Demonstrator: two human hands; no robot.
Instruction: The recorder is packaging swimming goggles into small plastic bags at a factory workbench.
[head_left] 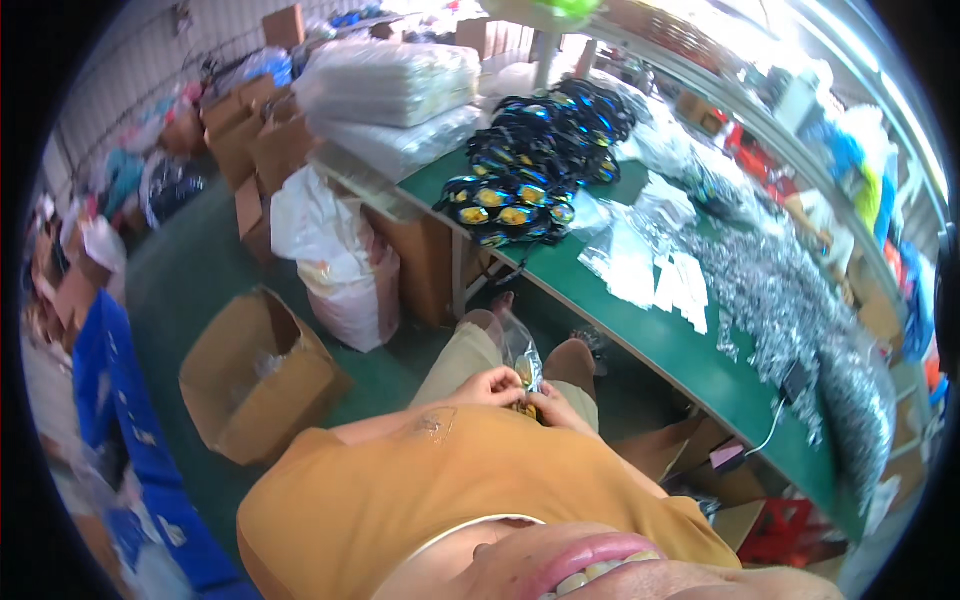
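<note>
A clear plastic bag (520,347) stands up from my lap, with something yellow and dark showing in its lower part. My left hand (493,386) pinches the bag from the left, its fingers bent inward. From the other side my right hand (557,404) grips the bag low down, close to the left fingers. Part of the bag's contents is hidden behind my hands and shirt. Beyond, on the green table (575,290), lies a heap of black goggles (520,190) with shiny yellow and blue lenses.
Flat clear packets (620,262) and white slips (682,290) lie on the table. Along its right side spreads a long pile of silvery packets (770,290). An open cardboard box (255,380) and a full white sack (340,260) stand on the floor to the left.
</note>
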